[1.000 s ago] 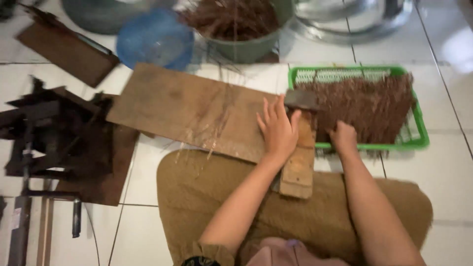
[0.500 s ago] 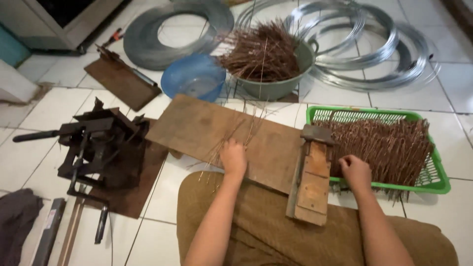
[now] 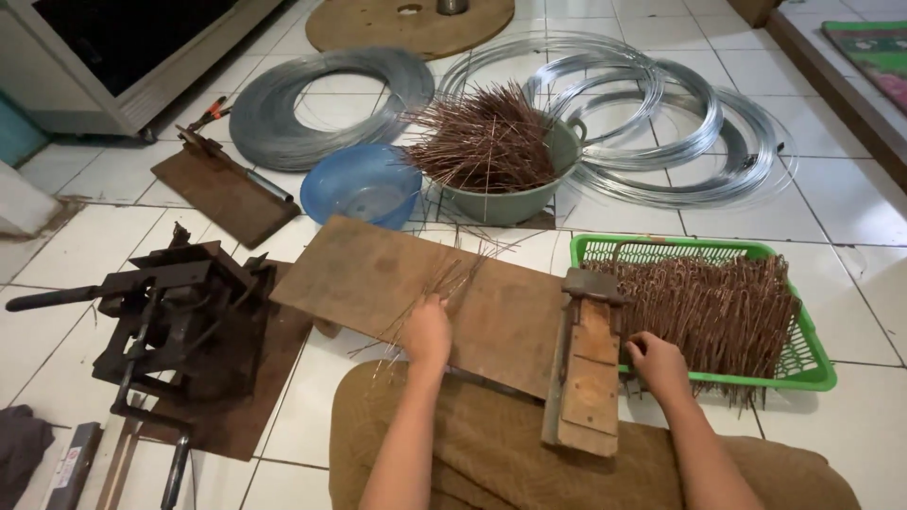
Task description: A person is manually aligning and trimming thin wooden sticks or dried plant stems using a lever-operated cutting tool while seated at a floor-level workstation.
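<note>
The left hand (image 3: pixel 427 331) rests palm-down, fingers closed over a small bundle of thin brown wire pieces (image 3: pixel 444 283) fanned across the wooden board (image 3: pixel 378 274). The right hand (image 3: pixel 657 366) sits curled at the rim of the green basket (image 3: pixel 812 364), beside the wooden jig (image 3: pixel 586 373); whether it grips anything cannot be told. Good practice likely means squaring the wire ends together before lifting, keeping strays from sliding off the board.

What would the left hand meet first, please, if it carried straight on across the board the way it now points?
Probably the loose thin wires on the wooden board, just past the left hand; farther on stands the grey bowl.
</note>
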